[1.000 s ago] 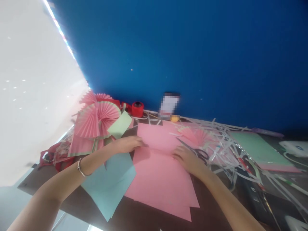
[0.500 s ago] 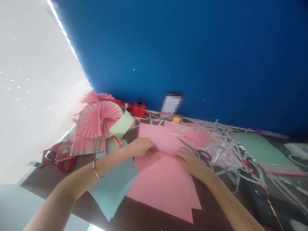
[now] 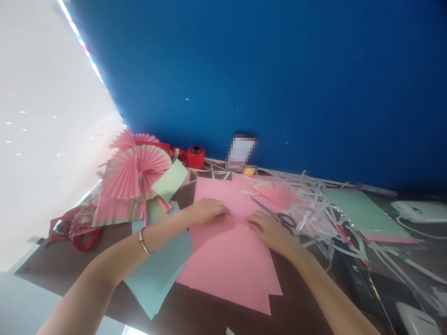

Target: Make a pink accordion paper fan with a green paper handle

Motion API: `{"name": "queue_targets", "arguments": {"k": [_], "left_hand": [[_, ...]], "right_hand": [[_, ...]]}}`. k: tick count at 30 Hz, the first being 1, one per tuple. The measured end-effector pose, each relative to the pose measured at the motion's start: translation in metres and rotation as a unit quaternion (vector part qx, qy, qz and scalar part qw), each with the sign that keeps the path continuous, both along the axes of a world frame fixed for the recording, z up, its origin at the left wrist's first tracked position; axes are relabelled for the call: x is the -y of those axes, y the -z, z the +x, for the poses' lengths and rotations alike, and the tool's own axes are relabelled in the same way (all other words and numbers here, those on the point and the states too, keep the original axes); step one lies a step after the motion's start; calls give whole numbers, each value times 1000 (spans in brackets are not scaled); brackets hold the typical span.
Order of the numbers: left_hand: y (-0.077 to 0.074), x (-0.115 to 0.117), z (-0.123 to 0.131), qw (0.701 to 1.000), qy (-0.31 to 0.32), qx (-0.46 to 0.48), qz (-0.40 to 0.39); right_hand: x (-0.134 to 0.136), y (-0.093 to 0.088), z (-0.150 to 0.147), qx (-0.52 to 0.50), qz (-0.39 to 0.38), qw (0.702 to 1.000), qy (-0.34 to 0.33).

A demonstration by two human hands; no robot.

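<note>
A large pink paper sheet (image 3: 228, 260) lies on the dark table (image 3: 49, 274), with a crease running across it between my hands. My left hand (image 3: 206, 209) rests on the crease at the left, fingers bent and pressed onto the paper. My right hand (image 3: 267, 228) presses the same crease at the right, fingers curled down. A silver bracelet (image 3: 142, 240) sits on my left wrist. Black-handled scissors (image 3: 281, 217) lie just beyond my right hand. A light blue sheet (image 3: 159, 274) sticks out under my left forearm.
Pleated pink paper fans (image 3: 138, 170) and a pale green sheet (image 3: 170, 179) pile at the left. A red tape roll (image 3: 196, 157) stands by the blue wall. White paper strips (image 3: 335, 218) tangle at the right, beside a green sheet (image 3: 363, 214) and white devices (image 3: 417, 211).
My left hand slid to the right along the crease, closer to my right hand. The view shifted slightly.
</note>
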State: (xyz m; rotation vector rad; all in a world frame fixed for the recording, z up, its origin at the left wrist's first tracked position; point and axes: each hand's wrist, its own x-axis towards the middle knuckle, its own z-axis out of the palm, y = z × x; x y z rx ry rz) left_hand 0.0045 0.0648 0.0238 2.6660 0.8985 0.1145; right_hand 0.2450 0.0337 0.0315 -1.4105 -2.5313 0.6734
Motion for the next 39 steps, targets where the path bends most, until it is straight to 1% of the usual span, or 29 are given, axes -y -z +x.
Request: {"name": "queue_targets", "arguments": {"k": [3,6,11,13,17,20,23,26,29,32,35,37,39], "left_hand": [[-4,-1,2,1000,29,2,8],[-9,-1,1,998,60,5,11],[-14,-2,-2,997,77,4,6],[-14,-3,-3,996,79,21,-24],[-16,-7,-4,988,84,60,-115],[-18,-8,-4,985,88,61,-132],[-19,-4,-6,989,97,46,-100],[-19,2,-14,996,84,4,-24],[-15,6,-28,996,65,-41,44],[-9,8,-42,994,50,-70,70],[-5,7,-51,993,52,-71,77],[-3,7,-56,993,60,-61,86],[-2,8,-58,991,69,-54,101]], "right_hand": [[3,0,1,18,19,1000,-4],[6,3,3,28,37,999,-25],[7,7,7,24,50,998,-39],[6,8,8,24,47,998,-42],[5,6,9,16,19,999,-44],[6,1,9,6,4,1000,-30],[9,-2,10,-5,0,1000,-17],[11,-2,14,-11,0,1000,-15],[13,0,20,-12,1,1000,-20],[13,0,24,-12,-1,1000,-29],[12,2,28,8,8,999,-48],[12,5,30,29,37,997,-69],[14,8,31,45,84,991,-92]]}}
